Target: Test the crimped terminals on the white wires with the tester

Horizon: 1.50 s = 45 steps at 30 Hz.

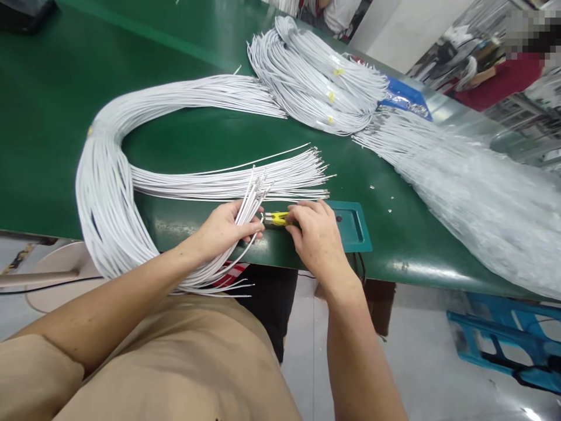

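My left hand [232, 229] is closed around a bunch of white wires [253, 199], their ends fanning up above the fingers. One wire end sticks out by the thumb, close to the metal tips of a small yellow tool [277, 218]. My right hand [316, 231] grips that tool from the right, its fingers curled and partly hiding it. A large white wire bundle [100, 175] curves in a U over the table, with one end [307, 175] lying just beyond my hands. Some loose wires hang over the table edge near my lap.
A teal tray [357, 225] lies right of my right hand on the green table [197, 137]. Farther back are coiled wires [315, 76], a blue bin [405, 99] and a plastic-wrapped bundle [482, 187]. A blue stool [504, 339] stands below; a person in red [504, 85] is behind.
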Available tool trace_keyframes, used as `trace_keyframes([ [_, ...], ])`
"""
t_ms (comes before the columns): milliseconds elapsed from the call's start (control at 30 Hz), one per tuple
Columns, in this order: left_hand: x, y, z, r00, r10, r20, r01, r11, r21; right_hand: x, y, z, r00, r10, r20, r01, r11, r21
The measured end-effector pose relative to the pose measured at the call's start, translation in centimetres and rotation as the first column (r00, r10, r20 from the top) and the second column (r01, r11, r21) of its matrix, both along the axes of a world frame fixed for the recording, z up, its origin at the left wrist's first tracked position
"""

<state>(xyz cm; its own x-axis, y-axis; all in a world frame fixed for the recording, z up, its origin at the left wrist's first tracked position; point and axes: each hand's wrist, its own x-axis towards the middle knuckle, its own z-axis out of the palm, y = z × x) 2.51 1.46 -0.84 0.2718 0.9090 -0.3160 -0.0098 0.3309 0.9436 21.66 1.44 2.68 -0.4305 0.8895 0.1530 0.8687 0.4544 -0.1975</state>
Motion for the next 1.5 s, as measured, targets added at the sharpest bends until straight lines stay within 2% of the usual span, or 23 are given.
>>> trace_keyframes([
  [100,0.1,0.1,-0.3,0.999,0.011,-0.048,-0.01,1.0,0.028,-0.2,0.2,-0.1,1.0,-0.002,-0.002,0.002,1.0,0.013],
  [300,0.1,0.4,-1.3,0.978,0.042,-0.204,-0.02,0.994,0.107,-0.4,0.6,-0.6,0.999,-0.028,0.038,0.023,0.992,0.124],
  [433,0.2,0.5,-1.7,0.967,0.021,-0.255,0.012,0.992,0.127,-0.5,0.4,-0.2,0.999,-0.041,0.036,0.037,0.993,0.115],
  [567,0.0,0.6,-1.7,0.972,-0.014,-0.236,0.044,0.991,0.126,-1.2,-0.9,0.7,0.989,-0.09,-0.119,0.105,0.986,0.129],
  [667,-0.3,0.6,-1.6,0.978,-0.007,-0.206,0.032,0.993,0.117,-2.5,-2.7,0.5,0.963,-0.128,-0.237,0.158,0.981,0.113],
  [767,-0.8,0.5,-1.2,0.982,0.01,-0.189,0.011,0.994,0.11,-4.4,-4.9,-0.6,0.969,-0.028,-0.245,0.044,0.997,0.06],
  [900,-1.5,-0.1,-0.1,0.985,0.007,-0.172,0.01,0.995,0.096,-6.9,-7.1,-2.6,0.978,0.196,-0.077,-0.195,0.981,0.022],
  [1000,-1.9,-0.7,0.5,0.987,-0.021,-0.156,0.035,0.995,0.089,-8.1,-7.7,-3.3,0.972,0.224,0.066,-0.229,0.972,0.062],
  [1100,-2.3,-1.2,0.6,0.994,-0.067,-0.083,0.071,0.996,0.048,-8.9,-8.1,-3.2,0.97,0.208,0.123,-0.22,0.971,0.095],
  [1200,-2.6,-1.6,0.5,0.995,-0.096,0.009,0.096,0.995,-0.005,-9.3,-8.8,-2.2,0.964,0.233,0.131,-0.236,0.972,0.008],
  [1300,-3.0,-1.9,0.5,0.997,-0.069,0.028,0.069,0.997,-0.021,-9.0,-9.3,-0.7,0.969,0.245,0.028,-0.23,0.941,-0.248],
  [1367,-3.2,-2.1,0.7,0.998,-0.065,-0.018,0.065,0.998,0.01,-8.2,-9.1,0.4,0.982,0.148,-0.12,-0.184,0.901,-0.394],
  [1433,-3.3,-2.3,0.9,0.996,-0.063,-0.069,0.067,0.996,0.06,-7.3,-8.2,1.1,0.952,-0.066,-0.298,-0.071,0.901,-0.427],
  [1500,-3.4,-2.6,1.2,0.994,-0.053,-0.099,0.063,0.993,0.1,-6.4,-6.9,1.3,0.808,-0.29,-0.513,0.074,0.914,-0.4],
])
